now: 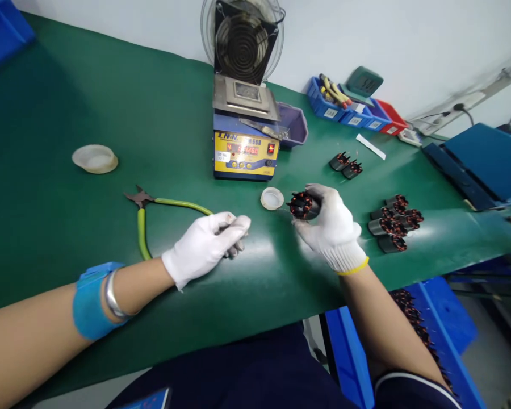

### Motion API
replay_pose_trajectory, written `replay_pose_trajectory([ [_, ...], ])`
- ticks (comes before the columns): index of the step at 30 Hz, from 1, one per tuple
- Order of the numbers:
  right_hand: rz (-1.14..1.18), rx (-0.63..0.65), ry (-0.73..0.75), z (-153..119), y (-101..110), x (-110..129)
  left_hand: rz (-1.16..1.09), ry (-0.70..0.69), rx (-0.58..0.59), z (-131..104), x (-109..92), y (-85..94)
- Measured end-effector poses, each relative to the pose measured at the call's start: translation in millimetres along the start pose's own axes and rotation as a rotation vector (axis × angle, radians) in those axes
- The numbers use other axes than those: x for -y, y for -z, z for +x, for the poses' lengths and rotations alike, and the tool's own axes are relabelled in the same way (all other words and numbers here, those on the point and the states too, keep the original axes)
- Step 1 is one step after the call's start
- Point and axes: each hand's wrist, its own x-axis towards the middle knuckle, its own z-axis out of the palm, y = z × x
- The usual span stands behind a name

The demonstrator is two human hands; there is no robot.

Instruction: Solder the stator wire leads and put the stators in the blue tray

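My right hand (pixel 335 227), in a white knit glove with a yellow cuff edge, grips a black motor stator (pixel 301 205) with copper windings. Its wound end faces left, beside a small round white dish (pixel 272 198). My left hand (pixel 206 244), gloved in white too, is closed with thumb and fingers pinched together; whatever they may hold is hidden. Close behind it lie open cutting pliers (pixel 141 197) with green handles, one handle end covered by the hand. Several more stators (pixel 394 223) are grouped to the right, and two stand farther back (pixel 346 165).
A yellow-and-blue solder pot (pixel 244 150) with a lit display stands at the back centre, a fan (pixel 242 48) behind it. Small bins (pixel 323 106) line the wall. A larger white dish (pixel 95 158) is at left. Below the table edge, a blue crate (pixel 440 341) holds many stators.
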Motion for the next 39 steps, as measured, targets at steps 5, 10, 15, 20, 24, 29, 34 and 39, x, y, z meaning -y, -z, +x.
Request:
replay_pose_trajectory([
  [5, -0.184, 0.34, -0.047, 31.6, 2.7, 1.8, 0.08, -0.036, 0.097, -0.7, 8.0, -1.0],
  [10, -0.254, 0.566, -0.031, 53.4, 11.1, 11.9, 0.26, -0.087, 0.148, 2.6, 5.7, 1.8],
  [15, -0.173, 0.55, 0.036, 58.9, 14.9, 10.6, 0.331, -0.114, 0.161, 3.1, 2.4, 2.1],
  [20, -0.309, 0.311, 0.157, 53.1, 15.8, 15.9, 0.351, -0.139, 0.175, 3.2, 4.1, 3.2],
  [24, -0.546, 0.379, 0.234, 55.2, 2.3, 27.3, 0.426, -0.149, 0.171, 3.8, 7.2, 4.7],
  [29, -0.625, 0.409, 0.217, 55.3, -11.5, 30.9, 0.476, -0.184, 0.175, 3.1, 9.3, 5.5],
  [34, -0.551, 0.376, 0.178, 84.3, 12.0, 40.0, 0.53, -0.228, 0.166, 4.1, 11.8, 3.9],
  [39, -0.411, 0.276, 0.158, 175.3, 27.3, 70.9, 0.556, -0.247, 0.173, 4.8, 12.4, 3.3],
])
